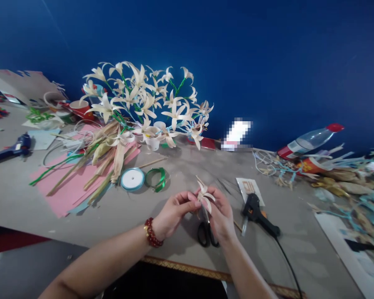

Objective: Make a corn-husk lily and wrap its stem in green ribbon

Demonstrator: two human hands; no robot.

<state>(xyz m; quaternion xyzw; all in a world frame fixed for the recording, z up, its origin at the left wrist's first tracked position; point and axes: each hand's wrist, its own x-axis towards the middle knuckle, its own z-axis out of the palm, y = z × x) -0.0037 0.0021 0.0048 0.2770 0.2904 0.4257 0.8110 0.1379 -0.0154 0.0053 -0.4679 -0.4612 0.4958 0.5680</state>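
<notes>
My left hand [174,214], with a red bead bracelet at the wrist, and my right hand [220,214] meet over the grey table [180,174]. Both pinch a small cream handmade flower [205,194] whose petals stick up between the fingertips. Black-handled scissors [206,232] lie on the table just under my hands. A black glue gun [257,214] rests to the right of my right hand, its cord running toward me.
A large bunch of cream flowers on green stems [146,101] stands at the back. Dried husks lie on pink paper [68,191], beside a ribbon spool [132,179] and green ribbon [156,178]. A blue glue gun [9,150] lies far left; a bottle [310,141] and husk scraps right.
</notes>
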